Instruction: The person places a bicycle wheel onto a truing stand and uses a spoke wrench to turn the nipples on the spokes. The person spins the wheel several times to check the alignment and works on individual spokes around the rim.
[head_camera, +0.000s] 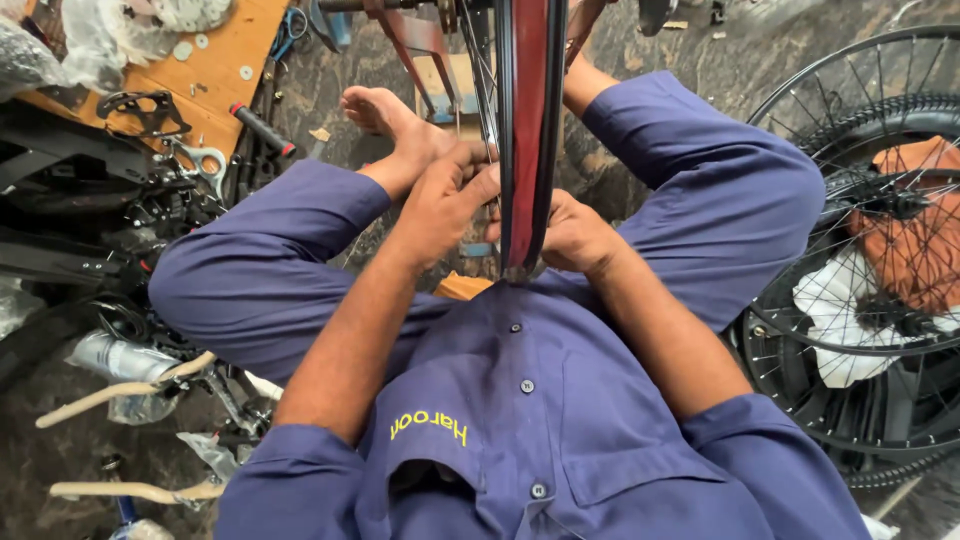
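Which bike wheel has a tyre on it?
The spoked wheel on the floor at the right wears a black knobbly tyre; the red-and-black rim between the hands is bare.

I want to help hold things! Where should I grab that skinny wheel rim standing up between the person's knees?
Probably the rim itself, one hand on each flat side, as the left hand and right hand sit now. It stands upright and edge-on, so coming from both sides steadies it. Keep off the thin spokes.

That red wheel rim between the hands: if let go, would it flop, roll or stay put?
The red rim looks like stiff metal with thin spokes, so probably rigid and light. Standing on edge between the left hand and right hand, it would likely tip or roll.
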